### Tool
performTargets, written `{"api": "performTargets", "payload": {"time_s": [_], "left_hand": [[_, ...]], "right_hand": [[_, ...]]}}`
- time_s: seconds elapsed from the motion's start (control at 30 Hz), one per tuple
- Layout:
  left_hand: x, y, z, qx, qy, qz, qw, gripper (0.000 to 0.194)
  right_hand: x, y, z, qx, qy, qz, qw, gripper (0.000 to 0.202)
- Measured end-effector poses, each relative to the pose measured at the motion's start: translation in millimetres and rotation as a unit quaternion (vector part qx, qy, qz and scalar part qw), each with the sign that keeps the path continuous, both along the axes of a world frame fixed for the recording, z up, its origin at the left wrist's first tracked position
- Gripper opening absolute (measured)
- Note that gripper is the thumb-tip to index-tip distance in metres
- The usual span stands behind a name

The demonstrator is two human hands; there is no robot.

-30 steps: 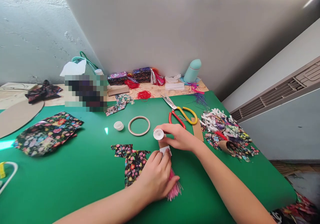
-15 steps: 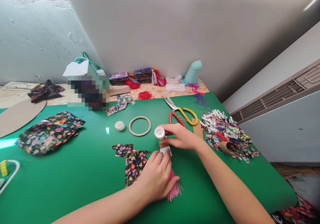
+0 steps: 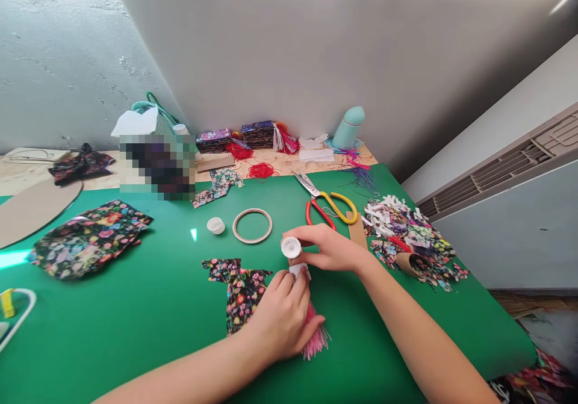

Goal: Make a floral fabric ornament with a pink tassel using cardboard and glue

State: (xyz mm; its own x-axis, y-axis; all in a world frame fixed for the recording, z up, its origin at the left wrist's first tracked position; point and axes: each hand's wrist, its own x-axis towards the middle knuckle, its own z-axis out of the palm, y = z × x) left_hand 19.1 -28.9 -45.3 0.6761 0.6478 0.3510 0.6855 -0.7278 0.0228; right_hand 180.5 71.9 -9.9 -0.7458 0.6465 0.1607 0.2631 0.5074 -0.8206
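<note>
My right hand [image 3: 325, 246] grips a small container with a round white end [image 3: 291, 247] facing up; the rest of it is hidden behind my fingers. Below it, my left hand [image 3: 284, 307] presses a small piece with a white edge [image 3: 298, 269] down on the green table. A pink tassel [image 3: 317, 336] fans out from under that hand. Beside my left hand lies a black floral fabric cutout [image 3: 241, 298], partly covered by the wrist. Ahead are a small white cap [image 3: 215, 226] and a roll of tape [image 3: 252, 211] lying flat.
Scissors [image 3: 324, 202] with red and yellow handles lie beyond my right hand. A scrap heap [image 3: 410, 241] is at the right. A floral fabric piece [image 3: 90, 238] and cardboard [image 3: 36, 211] lie at the left. Along the back stand box stacks [image 3: 258, 134] and a teal bottle [image 3: 349, 128].
The container's white end has tilted slightly and shows more of its round face, shifted a little right and down. My left hand stays in place on the white-edged piece.
</note>
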Motion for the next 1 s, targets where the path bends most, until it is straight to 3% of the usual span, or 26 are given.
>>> {"api": "performTargets", "payload": {"time_s": [0.2, 0.33, 0.5, 0.63, 0.8, 0.93, 1.0], "left_hand": [[0.3, 0.4, 0.0, 0.001, -0.001, -0.001, 1.000, 0.052], [0.6, 0.8, 0.8, -0.001, -0.003, 0.001, 1.000, 0.052], [0.2, 1.2, 0.6, 0.001, 0.003, -0.001, 1.000, 0.052], [0.3, 1.2, 1.1, -0.010, 0.003, 0.000, 1.000, 0.051], [0.5, 0.2, 1.4, -0.004, 0.009, 0.000, 1.000, 0.051], [0.3, 1.0, 0.6, -0.009, -0.001, -0.003, 1.000, 0.049], [0.4, 1.5, 0.6, -0.008, -0.001, -0.004, 1.000, 0.050]], "right_hand": [[-0.3, -2.1, 2.9, 0.001, 0.011, -0.011, 1.000, 0.034], [0.3, -2.0, 5.5, -0.009, -0.016, 0.044, 0.999, 0.031], [-0.6, -1.7, 3.7, -0.034, 0.019, 0.007, 0.999, 0.036], [-1.0, -1.8, 2.7, -0.018, -0.007, 0.048, 0.999, 0.034], [-1.9, -1.9, 3.0, -0.039, 0.027, 0.015, 0.999, 0.034], [-1.8, -2.3, 5.4, -0.033, -0.008, 0.063, 0.997, 0.028], [-1.7, -2.3, 5.7, -0.035, -0.003, 0.056, 0.998, 0.029]]}}
